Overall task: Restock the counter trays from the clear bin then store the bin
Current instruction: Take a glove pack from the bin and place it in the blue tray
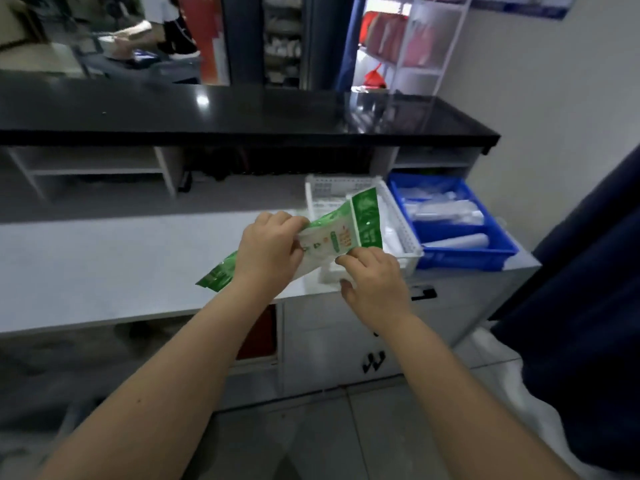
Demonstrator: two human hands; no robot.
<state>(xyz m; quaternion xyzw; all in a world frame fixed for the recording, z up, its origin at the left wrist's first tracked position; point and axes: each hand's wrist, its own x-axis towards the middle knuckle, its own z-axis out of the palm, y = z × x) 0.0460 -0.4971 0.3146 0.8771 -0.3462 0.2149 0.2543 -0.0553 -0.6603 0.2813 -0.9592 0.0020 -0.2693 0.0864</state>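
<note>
Above the front edge of the white counter (pixel 104 258), both hands hold a green-and-white packet (pixel 341 233) in the air, in front of the white perforated tray (pixel 401 233). Left hand (pixel 268 251) is closed over the packet's middle, its fingers curled on top near the upper edge. Right hand (pixel 375 284) pinches the lower edge between thumb and fingertips. Beside the white tray sits a blue tray (pixel 498 252) holding white tubes.

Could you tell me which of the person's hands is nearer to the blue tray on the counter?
The right hand, just left of the white basket's front corner, beside the blue tray. The left hand grips the green-and-white packet farther left.
</note>
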